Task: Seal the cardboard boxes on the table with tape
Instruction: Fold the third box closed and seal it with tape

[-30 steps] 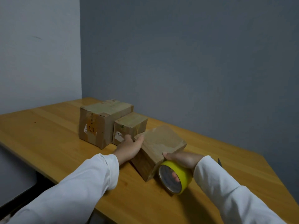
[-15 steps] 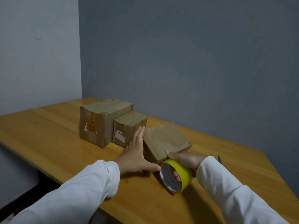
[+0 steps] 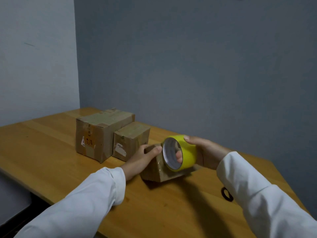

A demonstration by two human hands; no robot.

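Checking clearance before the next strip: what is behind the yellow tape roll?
The small cardboard box held by the left hand; the yellow tape roll, gripped by the right hand, covers its top, so any seam is hidden.

Three boxes point(image 3: 104, 133) — one tape roll point(image 3: 186, 152)

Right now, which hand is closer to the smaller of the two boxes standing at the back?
The left hand: it grips the near box just in front of the smaller back box. The right hand holds the yellow tape roll farther right.
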